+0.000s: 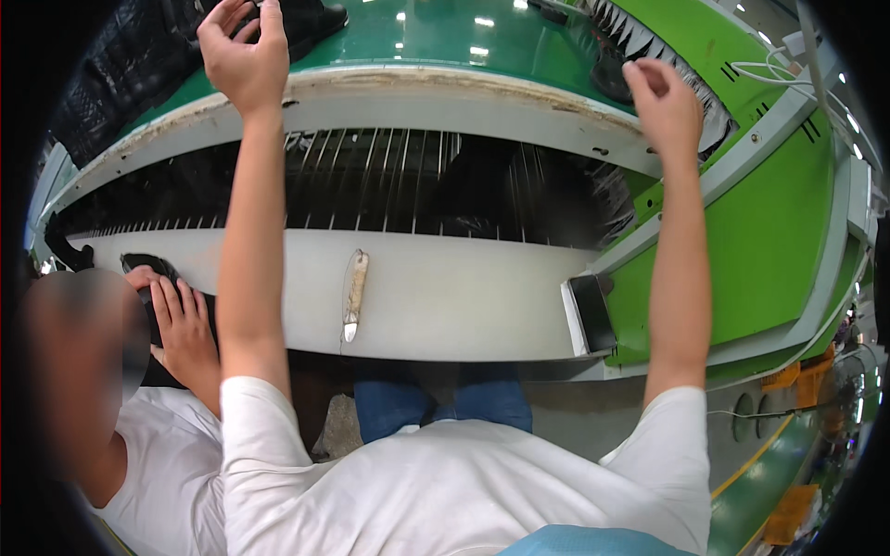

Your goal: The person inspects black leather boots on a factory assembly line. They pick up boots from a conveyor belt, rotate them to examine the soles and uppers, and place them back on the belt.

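My left hand [248, 57] is raised over the far left of the green belt [408, 37], its fingers curled in a pinch. Black leather shoe-like pieces [130, 65] lie behind and beside it; what the fingertips hold is hidden. At the far right, my right hand [671, 104] has its fingers bent toward the thumb, close to a dark piece [609, 76] on the belt. Whether it grips that piece is not visible. Between my forearms, a small tool with a wrapped, pale handle and a short metal tip [355, 292] lies on the white shelf [464, 296].
A co-worker's hand [185, 334] rests on a black piece at the shelf's left. Metal rods [399, 176] cross a dark gap beneath the belt's worn edge. A black-and-white block [591, 315] stands at the shelf's right end, against a green machine panel [751, 250].
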